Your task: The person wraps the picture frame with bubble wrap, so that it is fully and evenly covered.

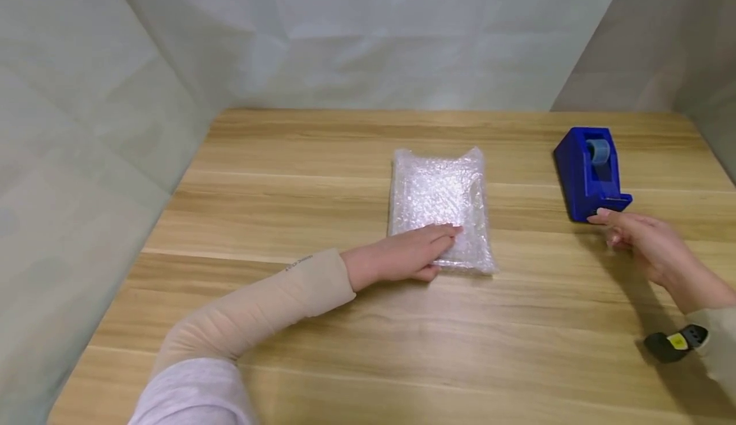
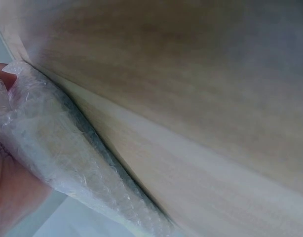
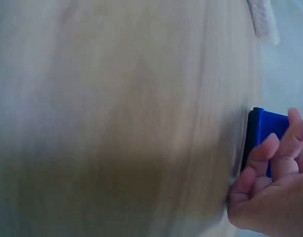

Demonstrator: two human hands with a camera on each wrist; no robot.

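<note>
A flat package in bubble wrap (image 1: 439, 188) lies on the wooden table. My left hand (image 1: 416, 252) rests on its near part, fingers stretched across the top and thumb at the near left edge. The left wrist view shows the bubble wrap (image 2: 67, 143) close up, with part of the hand beside it. To the right stands a blue tape dispenser (image 1: 581, 185) holding a roll of clear tape (image 1: 598, 151). My right hand (image 1: 661, 249) is at its front end, one fingertip by the cutter edge and the other fingers loosely bent. In the right wrist view those fingers overlap the dispenser (image 3: 275, 121).
The wood-grain table (image 1: 276, 195) runs back to a pale sheet (image 1: 368, 48), with more sheeting along the left and right sides. A black device with a yellow label (image 1: 677, 342) sits at the right wrist. Both forearms wear beige sleeves (image 1: 276, 307).
</note>
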